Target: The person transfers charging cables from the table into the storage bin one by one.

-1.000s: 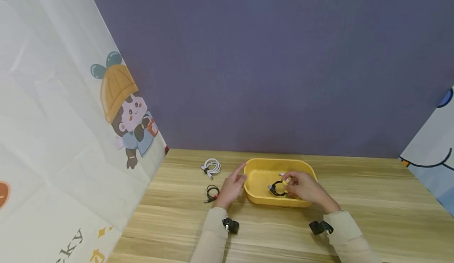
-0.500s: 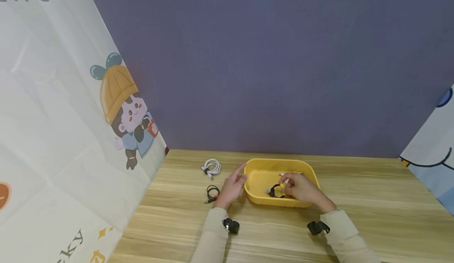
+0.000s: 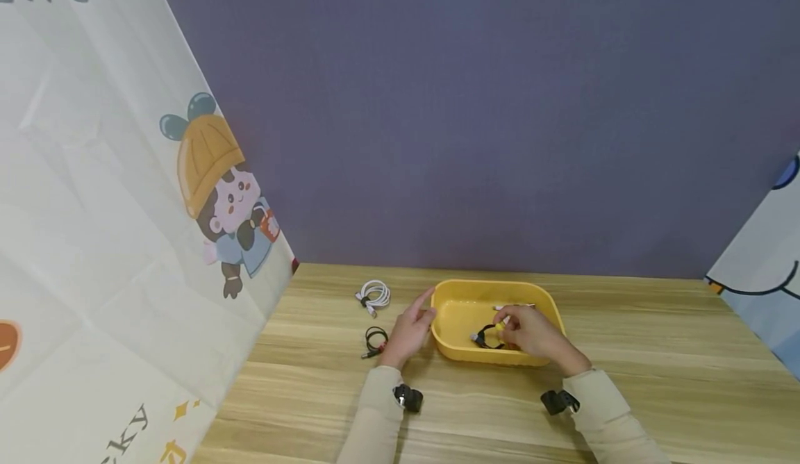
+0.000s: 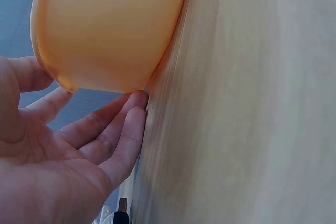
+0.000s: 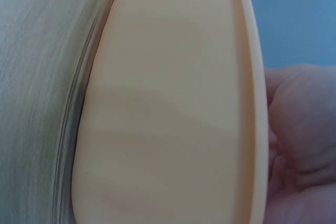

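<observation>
A yellow plastic tub [image 3: 459, 296] sits on the wooden table. My right hand [image 3: 528, 332] reaches inside it and holds a coiled black cable [image 3: 485, 336] with its fingers curled around it. A white cable end [image 3: 514, 306] lies at the back of the tub. My left hand [image 3: 409, 328] rests open beside the tub's left wall, fingers straight, touching nothing I can make out; the left wrist view shows its open palm [image 4: 63, 150] next to the tub [image 4: 110, 24]. The right wrist view is filled by the tub's outer wall [image 5: 168, 108].
A coiled white cable [image 3: 373, 293] and a coiled black cable with a red tip [image 3: 373, 341] lie on the table [image 3: 656, 353] left of the tub. Printed cloth screens stand at the left [image 3: 125, 242] and right [image 3: 762, 262], a purple wall behind.
My right hand has lowered the black cable a little deeper and leftward inside the tub. The left hand has stayed in place.
</observation>
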`<state>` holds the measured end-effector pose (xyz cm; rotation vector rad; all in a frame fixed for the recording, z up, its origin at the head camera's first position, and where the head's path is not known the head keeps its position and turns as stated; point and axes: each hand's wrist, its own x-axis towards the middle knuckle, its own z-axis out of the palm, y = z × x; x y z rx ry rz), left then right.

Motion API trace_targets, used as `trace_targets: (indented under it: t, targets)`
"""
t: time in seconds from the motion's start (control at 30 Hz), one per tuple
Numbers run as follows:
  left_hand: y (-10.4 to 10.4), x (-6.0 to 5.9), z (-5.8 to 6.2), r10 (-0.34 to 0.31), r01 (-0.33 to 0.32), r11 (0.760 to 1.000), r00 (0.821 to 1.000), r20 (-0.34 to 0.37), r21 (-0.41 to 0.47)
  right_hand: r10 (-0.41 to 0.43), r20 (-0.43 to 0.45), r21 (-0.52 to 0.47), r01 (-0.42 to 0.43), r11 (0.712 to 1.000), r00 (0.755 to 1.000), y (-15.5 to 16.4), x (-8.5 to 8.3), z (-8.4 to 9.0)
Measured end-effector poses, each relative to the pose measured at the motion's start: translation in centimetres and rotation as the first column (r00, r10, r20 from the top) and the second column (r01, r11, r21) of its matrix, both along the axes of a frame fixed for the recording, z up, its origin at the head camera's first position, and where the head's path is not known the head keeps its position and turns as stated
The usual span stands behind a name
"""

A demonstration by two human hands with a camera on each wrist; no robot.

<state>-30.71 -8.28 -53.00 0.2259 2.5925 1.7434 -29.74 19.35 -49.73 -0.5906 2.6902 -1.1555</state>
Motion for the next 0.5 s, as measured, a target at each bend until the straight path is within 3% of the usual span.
trace_targets:
  t: [0.5]
  targets:
    - [0.02,0.04,0.03,0.003,-0.003,1.000,1.000,0.006,0.007,0.002,-0.052,0.056,0.001,0.998,0.999,-0.09,-0.05,0.25]
